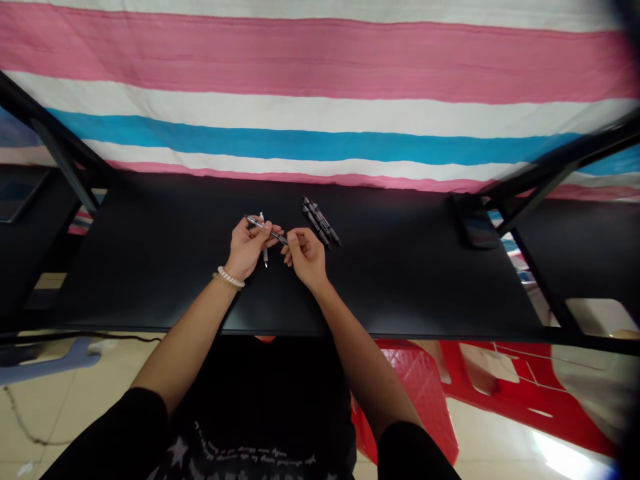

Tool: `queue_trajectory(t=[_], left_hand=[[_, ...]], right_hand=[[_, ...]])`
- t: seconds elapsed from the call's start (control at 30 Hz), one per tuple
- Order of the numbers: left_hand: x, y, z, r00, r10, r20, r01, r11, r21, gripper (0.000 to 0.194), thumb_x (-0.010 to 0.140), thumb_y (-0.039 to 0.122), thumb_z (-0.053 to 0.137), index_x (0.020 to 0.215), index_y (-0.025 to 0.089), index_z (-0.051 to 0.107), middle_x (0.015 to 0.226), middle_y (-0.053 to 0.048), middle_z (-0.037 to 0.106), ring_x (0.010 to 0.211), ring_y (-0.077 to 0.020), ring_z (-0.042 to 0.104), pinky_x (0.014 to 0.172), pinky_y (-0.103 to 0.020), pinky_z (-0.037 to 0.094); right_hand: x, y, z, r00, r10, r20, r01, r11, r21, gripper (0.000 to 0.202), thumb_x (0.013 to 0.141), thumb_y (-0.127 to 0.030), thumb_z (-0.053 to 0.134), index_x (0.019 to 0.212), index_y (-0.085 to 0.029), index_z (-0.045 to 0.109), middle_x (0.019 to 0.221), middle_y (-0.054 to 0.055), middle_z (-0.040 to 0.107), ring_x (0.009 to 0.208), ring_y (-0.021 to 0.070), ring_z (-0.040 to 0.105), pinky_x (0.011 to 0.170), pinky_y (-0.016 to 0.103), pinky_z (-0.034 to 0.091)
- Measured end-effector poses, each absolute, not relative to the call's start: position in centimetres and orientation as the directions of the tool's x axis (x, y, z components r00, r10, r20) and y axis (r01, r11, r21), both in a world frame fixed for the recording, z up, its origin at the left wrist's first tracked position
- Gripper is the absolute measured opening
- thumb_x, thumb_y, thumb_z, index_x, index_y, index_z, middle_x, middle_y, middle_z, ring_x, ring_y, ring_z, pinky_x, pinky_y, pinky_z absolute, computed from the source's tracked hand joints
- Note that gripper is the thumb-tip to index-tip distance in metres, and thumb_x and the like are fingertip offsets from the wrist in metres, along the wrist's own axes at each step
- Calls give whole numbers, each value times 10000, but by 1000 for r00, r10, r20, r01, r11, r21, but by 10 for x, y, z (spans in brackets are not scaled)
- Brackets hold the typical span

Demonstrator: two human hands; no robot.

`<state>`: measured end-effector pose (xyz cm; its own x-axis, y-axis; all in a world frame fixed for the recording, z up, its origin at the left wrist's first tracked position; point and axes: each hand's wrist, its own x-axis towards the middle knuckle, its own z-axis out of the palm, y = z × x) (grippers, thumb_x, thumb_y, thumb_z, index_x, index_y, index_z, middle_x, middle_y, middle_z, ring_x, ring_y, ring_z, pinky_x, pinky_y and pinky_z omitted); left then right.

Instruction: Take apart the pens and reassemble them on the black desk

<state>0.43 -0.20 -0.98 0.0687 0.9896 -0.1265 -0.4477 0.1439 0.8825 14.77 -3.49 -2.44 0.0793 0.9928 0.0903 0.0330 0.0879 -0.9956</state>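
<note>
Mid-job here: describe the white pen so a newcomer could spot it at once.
Find the black table below the striped cloth, then the left hand over it. Partly hidden by that hand is the white pen, one end jutting toward the table's near edge. Its white body sets it apart from the darker pen in that same hand and the dark pens grouped further right.

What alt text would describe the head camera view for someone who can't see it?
A person's left hand and right hand hold a grey-and-black pen above a black table; a white pen shows beneath the left hand. More dark pens lie bunched beyond the right hand, with a striped cloth behind the table.
</note>
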Motion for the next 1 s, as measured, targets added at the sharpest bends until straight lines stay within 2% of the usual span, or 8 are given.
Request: queue_trajectory(t=[0.1,0.17,0.33,0.5,0.63,0.8,0.9,1.0], left_hand=[[4,-1,-11,36,994,-100,-462,105,881,486,700,418,900,915,191,529,829,-33,779,802,-185,776,762,-312,629],[4,-1,-11,15,995,-103,-464,98,880,470,713,406,894,913,193,526,828,-25,777,808,-185,777,777,-319,628],[4,-1,-12,13,992,-123,-448,116,887,451,728,398,884,925,193,534,848,-36,779,812,-181,774,747,-298,619],[4,-1,-13,1,993,-114,-481,100,871,470,705,402,899,914,193,533,824,-31,776,815,-191,776,793,-333,623],[4,-1,-11,4,991,-133,-475,119,872,473,704,392,902,921,194,532,835,-39,780,819,-189,775,768,-309,618],[5,-1,-11,-4,992,-124,-474,107,874,465,715,404,894,915,194,530,832,-37,775,819,-194,775,764,-313,615],[4,-1,-11,-4,991,-131,-466,114,877,462,723,402,889,925,197,527,841,-35,774,828,-197,775,790,-333,616],[4,-1,-11,4,992,-125,-466,113,878,465,723,413,887,923,195,529,838,-33,771,825,-196,774,810,-350,620]], right_hand=[[146,-34,-27,121,978,170,40,167,-985,476,781,-576,778,1051,-227,600,881,21,719,755,147,700,653,253,571],[146,-33,-29,124,969,213,60,207,-977,421,777,-536,793,1013,-222,643,939,42,723,832,166,711,728,284,590],[147,-33,-31,77,992,97,28,95,-995,419,908,-592,622,988,-190,704,724,16,681,512,120,620,471,252,516],[147,-32,-32,96,984,153,3,153,-988,490,784,-577,777,1095,-211,680,883,32,720,661,140,690,573,256,581],[147,-32,-32,60,994,86,8,86,-996,435,862,-612,675,934,-185,709,760,30,704,538,125,649,487,250,539],[147,-31,-32,80,991,109,3,109,-994,535,757,-618,782,1088,-209,682,869,34,736,636,145,698,562,262,585],[147,-31,-31,44,995,85,28,84,-996,479,828,-654,692,961,-194,696,787,28,716,590,137,679,547,260,572],[148,-31,-30,65,993,97,41,94,-995,485,813,-645,715,992,-195,696,824,34,724,627,138,686,558,252,564]])
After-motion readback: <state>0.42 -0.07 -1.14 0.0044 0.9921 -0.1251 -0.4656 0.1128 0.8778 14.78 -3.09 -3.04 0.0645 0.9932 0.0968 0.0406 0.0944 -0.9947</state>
